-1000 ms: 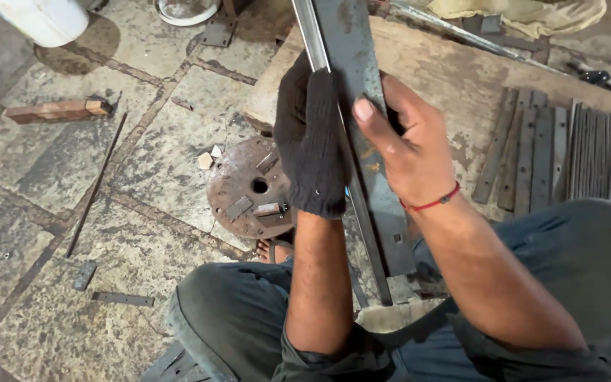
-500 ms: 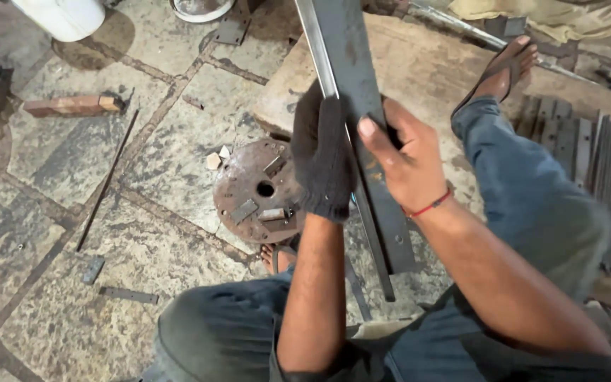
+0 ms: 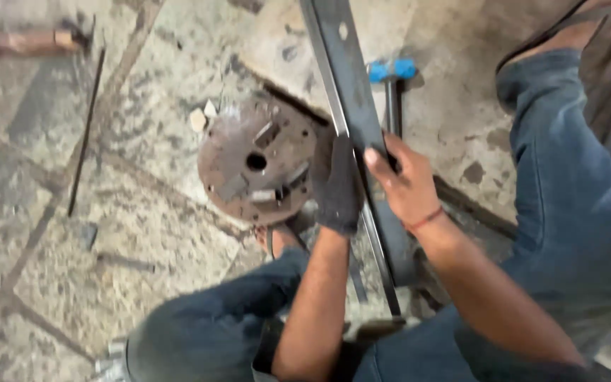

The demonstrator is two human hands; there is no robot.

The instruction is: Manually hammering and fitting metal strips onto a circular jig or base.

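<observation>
We hold a long flat steel bar (image 3: 351, 113) with both hands. Our left hand (image 3: 337, 185), in a dark glove, is closed around the bar's left edge. Our bare right hand (image 3: 408, 187), with a red thread at the wrist, grips the bar from the right, fingers curled over its top face. The bar runs from the far edge of the view down towards us and ends near our lap, between our knees.

Compared with a moment ago, the bar lies lower and our hands have slid farther along it, so they now sit just beside the rusty round plate (image 3: 257, 159) on the stone floor (image 3: 143, 212). Our right leg, in blue jeans (image 3: 567, 177), has swung out to the right with the foot in a sandal (image 3: 553, 32) planted at the far right; a second ago that leg was tucked in. A hammer with a blue head (image 3: 390, 71) has come into view just right of the bar, its handle passing under our right hand's side. We judge that the wider stance and the closer grip give us firmer control of the bar over the plate.

To the far left a thin rod (image 3: 86, 127) lies on the floor, well apart from us, and a reddish wooden piece (image 3: 30, 41) lies at the far left corner.
</observation>
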